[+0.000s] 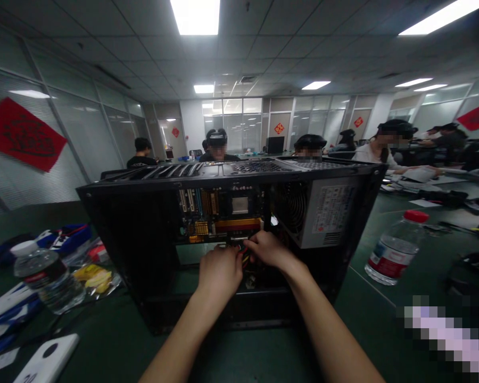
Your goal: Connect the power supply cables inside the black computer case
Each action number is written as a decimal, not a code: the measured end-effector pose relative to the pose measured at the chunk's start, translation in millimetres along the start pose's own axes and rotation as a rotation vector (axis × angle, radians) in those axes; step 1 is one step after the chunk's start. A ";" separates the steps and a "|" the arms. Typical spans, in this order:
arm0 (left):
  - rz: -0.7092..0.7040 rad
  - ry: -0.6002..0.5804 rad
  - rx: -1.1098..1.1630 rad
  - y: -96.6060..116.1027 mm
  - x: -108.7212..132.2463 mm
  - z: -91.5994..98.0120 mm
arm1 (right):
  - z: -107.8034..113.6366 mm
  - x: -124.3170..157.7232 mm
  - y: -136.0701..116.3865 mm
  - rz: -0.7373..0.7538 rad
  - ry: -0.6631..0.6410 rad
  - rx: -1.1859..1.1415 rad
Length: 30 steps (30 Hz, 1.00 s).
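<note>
In the middle of the frame, inside the computer case [115, 223], the left hand [219, 272] and right hand [268, 249] are pinching the red and yellow wires [243, 257], fingers clamped tight. Holding them gently, not tugging, seems best.

Computer case [115, 223]: matt black metal. Power supply [327, 213]: dull grey metal. Bottle [395, 247]: clear glossy plastic. Table [112, 340]: matt green.

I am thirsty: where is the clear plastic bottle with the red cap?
Head view, right side: the bottle sits on the green table, right of the black computer case.
</note>
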<state>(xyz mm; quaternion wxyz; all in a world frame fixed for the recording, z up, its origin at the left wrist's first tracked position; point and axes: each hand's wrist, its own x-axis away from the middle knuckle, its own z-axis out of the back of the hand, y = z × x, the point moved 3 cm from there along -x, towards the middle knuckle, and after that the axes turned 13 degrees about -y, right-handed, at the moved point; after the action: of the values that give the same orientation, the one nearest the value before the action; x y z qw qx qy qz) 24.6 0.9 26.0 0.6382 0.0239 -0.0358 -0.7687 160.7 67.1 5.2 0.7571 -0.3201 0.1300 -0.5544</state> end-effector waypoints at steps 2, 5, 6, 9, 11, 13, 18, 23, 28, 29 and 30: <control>0.001 -0.002 0.005 -0.4 -0.3 -0.8 | 0.4 0.2 0.2 0.006 -0.006 -0.001; -0.001 -0.004 0.011 -0.6 -0.4 -1.2 | 0.6 -0.2 1.3 0.014 -0.011 -0.022; 0.000 -0.005 0.013 -0.5 -0.4 -0.9 | 0.3 -0.6 1.7 0.016 -0.013 -0.032; 0.011 -0.012 0.024 -0.2 -0.3 0.3 | -0.9 -2.4 2.9 0.013 -0.006 -0.044; 0.019 -0.020 0.030 -0.2 -0.4 0.8 | -1.9 -3.9 3.3 0.003 0.010 -0.030; 0.024 -0.018 0.031 -0.5 -0.5 0.7 | -2.5 -4.9 3.1 -0.004 0.031 -0.004; 0.019 -0.003 0.032 -2.0 -1.3 -0.8 | -0.5 -3.2 0.5 -0.024 0.055 0.051; 0.051 0.000 0.015 -3.0 -1.9 -1.9 | 4.0 5.6 -4.5 0.007 0.014 0.129; 0.036 0.019 0.072 -7.1 -5.3 -2.5 | 5.5 9.4 -5.1 0.052 -0.012 0.203; 0.017 0.026 0.105 -9.1 -6.8 -1.9 | 5.7 8.8 -4.1 0.054 -0.006 0.205; 0.000 0.038 0.143 -11.6 -8.4 -0.8 | 5.7 7.9 -3.0 0.060 0.000 0.203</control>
<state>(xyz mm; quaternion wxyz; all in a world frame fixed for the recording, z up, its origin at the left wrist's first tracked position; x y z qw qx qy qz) 14.9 11.2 24.2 0.6356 0.0840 -0.0785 -0.7634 164.4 61.2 12.6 0.8020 -0.2379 0.0828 -0.5417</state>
